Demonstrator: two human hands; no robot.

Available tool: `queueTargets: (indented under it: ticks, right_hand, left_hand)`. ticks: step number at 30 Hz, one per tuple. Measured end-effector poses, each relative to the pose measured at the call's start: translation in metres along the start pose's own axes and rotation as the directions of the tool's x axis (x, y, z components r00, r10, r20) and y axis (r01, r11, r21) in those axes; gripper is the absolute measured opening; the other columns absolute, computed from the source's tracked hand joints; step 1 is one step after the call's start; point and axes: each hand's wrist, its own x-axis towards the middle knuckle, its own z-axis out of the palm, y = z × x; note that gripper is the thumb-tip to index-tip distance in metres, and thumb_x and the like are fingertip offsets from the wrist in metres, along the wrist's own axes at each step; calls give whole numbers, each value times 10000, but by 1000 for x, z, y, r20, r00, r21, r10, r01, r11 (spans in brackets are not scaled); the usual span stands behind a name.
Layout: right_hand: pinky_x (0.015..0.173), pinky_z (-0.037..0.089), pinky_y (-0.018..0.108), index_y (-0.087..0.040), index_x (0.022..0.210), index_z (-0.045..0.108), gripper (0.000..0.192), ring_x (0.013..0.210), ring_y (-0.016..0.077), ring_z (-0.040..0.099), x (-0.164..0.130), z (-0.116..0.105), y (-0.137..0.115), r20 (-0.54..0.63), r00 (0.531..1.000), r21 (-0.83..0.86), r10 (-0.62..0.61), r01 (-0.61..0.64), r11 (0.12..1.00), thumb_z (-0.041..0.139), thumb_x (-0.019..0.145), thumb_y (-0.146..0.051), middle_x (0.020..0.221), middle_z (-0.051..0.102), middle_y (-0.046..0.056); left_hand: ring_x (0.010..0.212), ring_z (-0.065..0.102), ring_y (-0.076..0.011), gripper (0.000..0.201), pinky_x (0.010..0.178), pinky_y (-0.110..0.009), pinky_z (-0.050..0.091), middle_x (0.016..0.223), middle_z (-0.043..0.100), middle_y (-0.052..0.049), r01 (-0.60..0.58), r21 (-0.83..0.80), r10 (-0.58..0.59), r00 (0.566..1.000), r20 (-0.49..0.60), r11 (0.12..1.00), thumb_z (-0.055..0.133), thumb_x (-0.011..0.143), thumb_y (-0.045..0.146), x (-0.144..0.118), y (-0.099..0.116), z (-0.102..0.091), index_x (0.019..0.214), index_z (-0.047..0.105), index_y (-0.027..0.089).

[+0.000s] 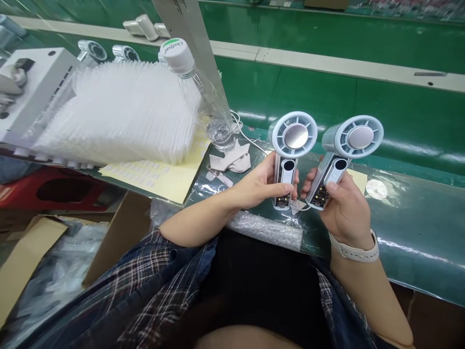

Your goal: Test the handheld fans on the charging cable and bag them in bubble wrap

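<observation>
A clear bottle [205, 97] with a white cap stands tilted, what looks like a little liquid at its base. Well to its left and nearer the person, an open cardboard box [118, 237] holds crumpled clear plastic [74, 264].

To the bottle's right, the left hand [259, 182] curls around the handle of a pale blue fan [289, 165], thumb across its front. Farther right of the bottle, the right hand [345, 206], a pale band [354, 251] on its wrist, grips a second fan [339, 165], tilted, thumb on its front. The two fans stand side by side just apart, dark panels showing on both handles.

A white cloth [232, 157] lies on the green tabletop [410, 208] just in front of the bottle. Left of the bottle, a stack of translucent sleeves [123, 109] lies partly over a yellow sheet [178, 186]. A grey post [192, 36] rises behind the bottle, and a pale strip [308, 60] crosses the green surface beyond.
</observation>
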Motion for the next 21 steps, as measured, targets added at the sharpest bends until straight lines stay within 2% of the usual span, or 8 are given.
queueTargets:
  ticks: [7,13,18,21]
  right_hand:
    - [691,616,352,-258,1092,626,340,820,199,669,-1,3,1,-10,1000,-16,-21,21,1000,771,874,-475,1031,672,53]
    - [593,579,305,-268,1103,596,321,730,175,636,0,7,4,-70,997,-24,-18,16,1000,693,912,-507,956,666,35]
    - [580,580,307,-265,1103,603,374,695,170,641,-1,7,5,-2,1000,-17,-10,10,1000,744,881,-529,945,675,27]
    - [569,567,298,-262,1097,621,365,685,166,632,-1,6,7,-29,1000,-11,-2,2,1000,766,876,-514,930,673,22]
  left_hand:
    - [807,716,-152,498,726,-315,593,1050,625,-18,-23,22,23,1000,15,999,841,849,308,0,0,-1,1151,455,215]
    - [709,659,-131,457,640,-305,558,950,622,4,-19,59,28,987,-156,998,775,874,436,5,-4,-3,1101,445,216]
    - [721,656,-137,514,665,-308,547,937,634,10,-61,121,72,993,-89,991,810,849,465,7,-1,-6,1114,441,225]
    - [686,646,-146,520,650,-313,524,843,636,20,-45,155,60,993,-97,987,803,863,501,9,-4,-10,1113,436,230]
